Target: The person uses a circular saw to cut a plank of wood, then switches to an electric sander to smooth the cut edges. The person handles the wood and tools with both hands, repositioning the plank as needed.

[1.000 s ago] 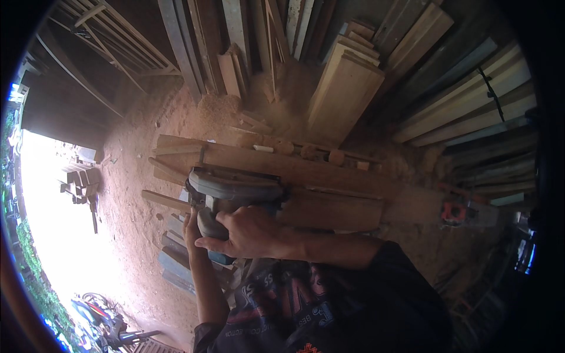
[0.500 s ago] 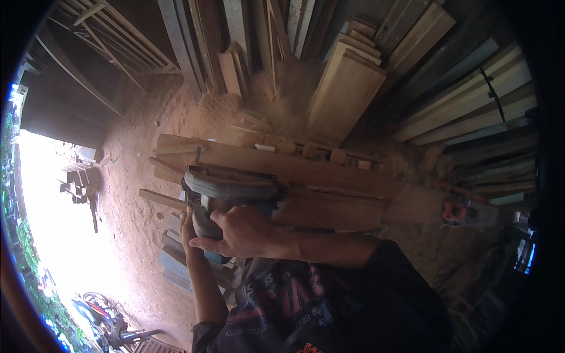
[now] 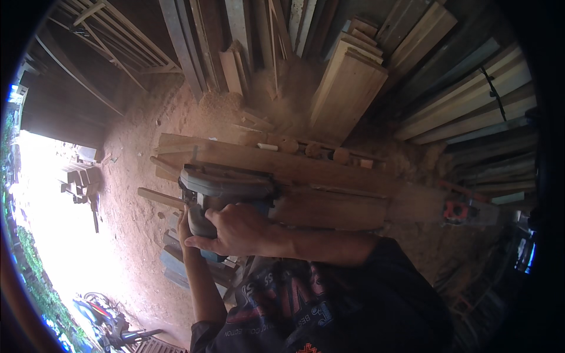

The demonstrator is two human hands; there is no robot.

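On my remote feed, I see the right hand (image 3: pixel 240 229) with its fingers (image 3: pixel 220 218) closed on the tool (image 3: pixel 226 185), the left hand (image 3: pixel 184 227) at its left side, grip hidden so I cannot tell, the board (image 3: pixel 329 173) just beyond them and planks (image 3: pixel 348 94) farther.

Around eight o'clock, most of the left hand (image 3: pixel 185 221) is lost to me behind the power tool (image 3: pixel 226 185), so how its fingers lie I can't say, and some fingertips of the right hand (image 3: pixel 242 230), at seven, are out of sight too. The upright planks (image 3: pixel 238 29) between eleven and twelve are cut off by the upper edge, while the orange thing (image 3: pixel 455 210) past three is too blurred to make out.
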